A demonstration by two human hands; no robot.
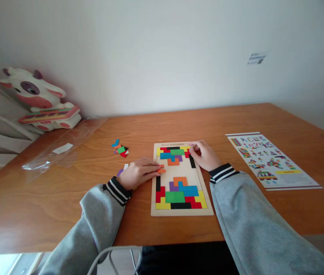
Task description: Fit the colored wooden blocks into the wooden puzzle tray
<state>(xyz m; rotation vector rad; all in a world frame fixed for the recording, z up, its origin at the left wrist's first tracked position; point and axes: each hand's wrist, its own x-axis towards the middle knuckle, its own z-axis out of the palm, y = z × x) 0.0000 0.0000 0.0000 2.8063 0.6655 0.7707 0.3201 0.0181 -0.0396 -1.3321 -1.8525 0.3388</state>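
Observation:
A wooden puzzle board (153, 212) lies flat on the table, with coloured block pieces set along its top and bottom ends and bare wood across its middle. My left hand (141, 172) is over the board's left edge, its fingers closed on an orange puzzle piece (161, 169). At the upper right corner, my right hand (204, 154) rests with thumb and forefinger by the yellow and red pieces; whether it grips one is hidden. Just below those fingertips is a black bar piece (192, 162). Partly covered by my left hand are a purple piece (120, 172) and a white one.
A small heap of loose pieces (121, 149) lies left of the board. Farther left are a clear plastic bag (64, 149) and a cow-shaped toy keyboard (44, 99). On the right lies a printed pattern sheet (273, 160). The wall stands behind the table (64, 214).

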